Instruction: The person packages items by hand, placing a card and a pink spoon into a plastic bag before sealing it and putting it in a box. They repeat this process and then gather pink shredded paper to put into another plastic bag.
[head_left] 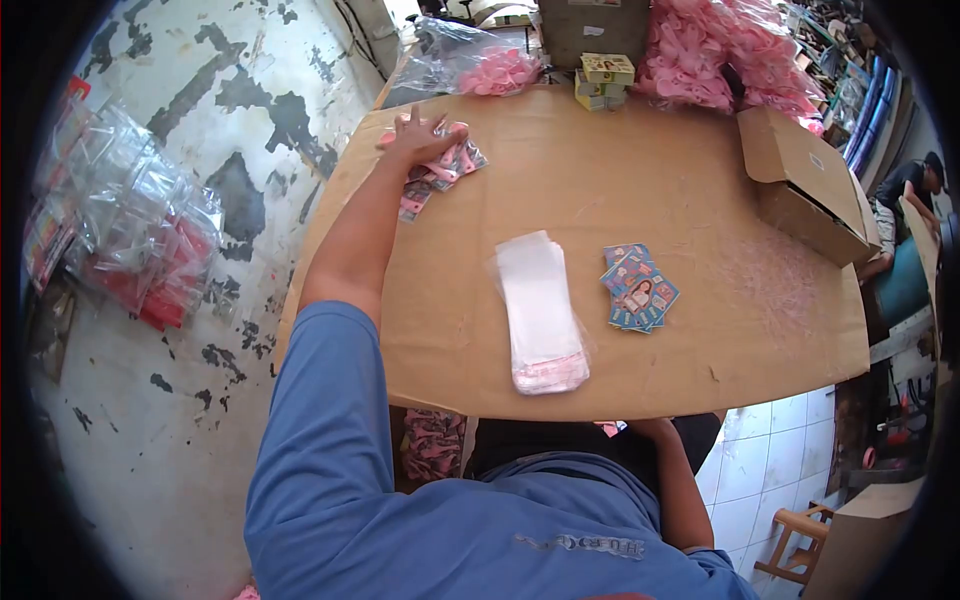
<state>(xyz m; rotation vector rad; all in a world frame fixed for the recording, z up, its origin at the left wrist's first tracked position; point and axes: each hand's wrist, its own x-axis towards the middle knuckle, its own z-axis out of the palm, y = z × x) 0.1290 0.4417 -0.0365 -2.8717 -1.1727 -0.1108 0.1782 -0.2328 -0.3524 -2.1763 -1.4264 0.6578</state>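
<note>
My left hand is stretched out to the far left of the table, its fingers spread over a pile of small pink packets. My right hand is low by my lap at the table's front edge, its fingers mostly hidden. Close beside it shows a small bit of something colourful and printed, too little to name. A stack of clear plastic sleeves lies in the middle of the table. To its right is a fanned stack of blue printed cards.
An open cardboard box stands at the right edge. Small yellow boxes, a clear bag with pink items and large pink bundles are at the back. Plastic packs hang at left. Another person is at far right.
</note>
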